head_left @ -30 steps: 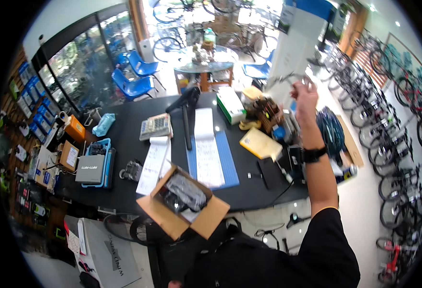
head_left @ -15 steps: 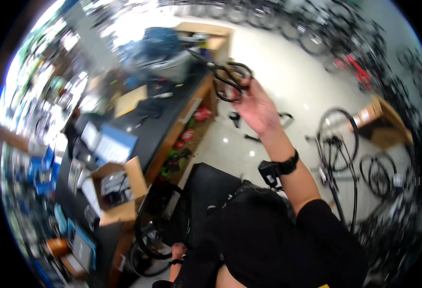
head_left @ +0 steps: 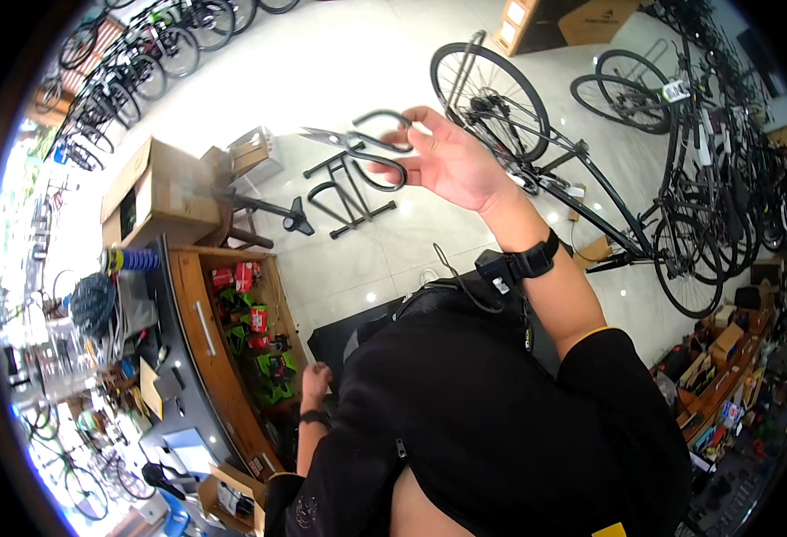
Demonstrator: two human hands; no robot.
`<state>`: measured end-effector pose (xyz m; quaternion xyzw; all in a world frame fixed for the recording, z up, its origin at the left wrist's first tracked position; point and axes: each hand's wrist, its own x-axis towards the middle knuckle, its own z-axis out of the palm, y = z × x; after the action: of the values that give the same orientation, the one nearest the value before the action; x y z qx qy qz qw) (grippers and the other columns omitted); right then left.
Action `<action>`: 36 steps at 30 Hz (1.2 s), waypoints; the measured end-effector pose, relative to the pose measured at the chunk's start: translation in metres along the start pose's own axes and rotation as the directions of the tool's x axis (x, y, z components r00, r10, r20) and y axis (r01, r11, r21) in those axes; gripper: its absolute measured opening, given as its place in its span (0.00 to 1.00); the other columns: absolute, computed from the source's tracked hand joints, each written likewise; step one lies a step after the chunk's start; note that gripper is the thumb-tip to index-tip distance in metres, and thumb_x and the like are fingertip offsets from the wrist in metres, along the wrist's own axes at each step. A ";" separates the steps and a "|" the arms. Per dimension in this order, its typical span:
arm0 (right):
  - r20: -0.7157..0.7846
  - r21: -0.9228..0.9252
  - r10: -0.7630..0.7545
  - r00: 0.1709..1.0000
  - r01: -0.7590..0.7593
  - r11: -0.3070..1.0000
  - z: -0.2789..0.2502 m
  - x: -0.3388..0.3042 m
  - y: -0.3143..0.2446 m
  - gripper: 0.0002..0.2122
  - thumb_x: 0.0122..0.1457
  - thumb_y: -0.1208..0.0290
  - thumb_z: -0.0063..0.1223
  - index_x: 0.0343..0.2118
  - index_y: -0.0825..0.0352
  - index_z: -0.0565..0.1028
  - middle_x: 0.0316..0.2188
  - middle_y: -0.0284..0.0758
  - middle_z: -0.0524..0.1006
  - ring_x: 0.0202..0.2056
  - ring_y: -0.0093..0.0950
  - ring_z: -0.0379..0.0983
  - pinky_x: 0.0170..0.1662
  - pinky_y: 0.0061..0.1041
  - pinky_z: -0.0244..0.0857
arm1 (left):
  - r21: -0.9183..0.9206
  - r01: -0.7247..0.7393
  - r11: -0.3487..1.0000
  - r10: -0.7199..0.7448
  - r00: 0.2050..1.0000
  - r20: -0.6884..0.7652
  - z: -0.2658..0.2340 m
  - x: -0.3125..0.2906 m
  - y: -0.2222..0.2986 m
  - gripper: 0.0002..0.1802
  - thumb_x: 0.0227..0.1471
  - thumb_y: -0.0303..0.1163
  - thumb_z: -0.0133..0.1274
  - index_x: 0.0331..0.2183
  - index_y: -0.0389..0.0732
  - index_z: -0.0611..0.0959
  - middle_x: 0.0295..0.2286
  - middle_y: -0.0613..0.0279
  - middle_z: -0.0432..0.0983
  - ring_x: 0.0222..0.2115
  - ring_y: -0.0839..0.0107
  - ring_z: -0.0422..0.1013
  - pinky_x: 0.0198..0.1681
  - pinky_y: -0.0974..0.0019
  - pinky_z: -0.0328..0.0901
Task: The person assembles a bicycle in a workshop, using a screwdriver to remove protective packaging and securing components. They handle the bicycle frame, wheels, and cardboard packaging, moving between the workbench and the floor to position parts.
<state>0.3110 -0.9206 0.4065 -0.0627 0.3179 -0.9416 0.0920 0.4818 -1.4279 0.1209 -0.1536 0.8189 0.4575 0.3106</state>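
My right hand (head_left: 452,161) grips a pair of scissors (head_left: 358,145) by its looped black handles, held up in front of me. The scissors' handles are spread apart and the metal blades point left. A black strap with a small box (head_left: 512,267) is round my right wrist. Down at my left side, beside the open wooden shelf (head_left: 198,309) of the counter, my left hand (head_left: 316,380) hangs with its fingers curled. Nothing shows in it.
A black bicycle (head_left: 559,166) stands ahead to the right, near a cardboard box (head_left: 568,25). A black metal stand (head_left: 350,199) rests on the tiled floor ahead. An open carton (head_left: 165,192) is at the counter's far end. More bicycles (head_left: 671,98) crowd the right.
My view has swung to the right, so the counter now lies farther left. The scissors remain in my right hand. My left hand has come further into view.
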 end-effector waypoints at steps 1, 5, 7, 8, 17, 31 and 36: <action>-0.053 -0.113 -0.008 0.999 0.002 0.994 -0.016 -0.007 -0.009 0.10 0.65 0.70 0.47 0.47 0.63 0.67 0.44 0.38 0.73 0.45 0.43 0.75 0.44 0.32 0.68 | -0.015 0.046 0.999 -0.045 0.998 0.039 0.004 0.024 0.031 0.06 0.49 0.26 0.50 0.29 0.33 0.79 0.20 0.66 0.73 0.21 0.75 0.68 0.25 0.70 0.64; -0.510 -0.258 0.011 0.860 -0.166 0.952 -0.090 -0.040 -0.026 0.08 0.61 0.72 0.52 0.40 0.69 0.71 0.31 0.35 0.75 0.31 0.25 0.74 0.32 0.23 0.68 | 0.216 -0.130 0.968 0.097 0.983 0.155 0.007 0.100 0.117 0.18 0.51 0.29 0.52 0.44 0.31 0.76 0.29 0.58 0.78 0.30 0.72 0.73 0.35 0.69 0.68; -0.639 -0.191 0.031 0.769 -0.198 0.962 -0.131 -0.069 -0.033 0.07 0.61 0.71 0.51 0.36 0.69 0.73 0.28 0.34 0.75 0.27 0.23 0.72 0.29 0.20 0.66 | 0.302 -0.168 0.938 0.101 0.969 0.225 0.010 0.127 0.150 0.18 0.51 0.30 0.52 0.44 0.31 0.76 0.29 0.56 0.78 0.30 0.70 0.74 0.34 0.68 0.68; -0.725 -0.177 0.019 0.689 -0.213 0.961 -0.152 -0.084 -0.036 0.07 0.62 0.70 0.49 0.35 0.69 0.74 0.28 0.34 0.75 0.26 0.24 0.72 0.28 0.20 0.65 | 0.341 -0.196 0.919 0.107 0.959 0.263 0.012 0.143 0.166 0.18 0.51 0.30 0.52 0.44 0.31 0.75 0.30 0.55 0.78 0.31 0.68 0.74 0.34 0.67 0.68; -0.970 -0.243 -0.236 -0.062 0.165 0.956 -0.206 -0.236 -0.076 0.08 0.61 0.70 0.49 0.34 0.71 0.73 0.23 0.35 0.74 0.23 0.26 0.71 0.26 0.23 0.66 | 0.593 -0.446 0.670 0.083 0.839 0.537 0.064 0.301 0.271 0.18 0.48 0.36 0.52 0.40 0.37 0.78 0.31 0.50 0.79 0.34 0.56 0.75 0.40 0.59 0.69; -0.964 0.267 0.242 0.113 0.449 0.853 -0.265 -0.253 0.004 0.05 0.60 0.76 0.51 0.35 0.72 0.74 0.30 0.38 0.76 0.31 0.30 0.73 0.37 0.26 0.70 | 0.467 -0.774 0.429 0.257 0.600 0.758 0.198 0.402 0.556 0.14 0.50 0.30 0.49 0.40 0.37 0.78 0.28 0.50 0.79 0.32 0.54 0.76 0.37 0.60 0.69; -0.976 0.106 -0.017 0.219 0.536 0.838 -0.311 -0.218 -0.046 0.07 0.61 0.75 0.50 0.38 0.72 0.74 0.33 0.38 0.76 0.34 0.28 0.74 0.40 0.24 0.70 | 0.404 -0.803 0.437 0.339 0.564 0.753 0.251 0.388 0.659 0.11 0.54 0.28 0.51 0.39 0.35 0.78 0.29 0.55 0.78 0.30 0.68 0.74 0.36 0.67 0.68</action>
<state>0.4625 -0.6558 0.1757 0.4766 0.0772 -0.8296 -0.2805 -0.0738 -0.8511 0.2017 0.4300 0.7911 0.2016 0.3855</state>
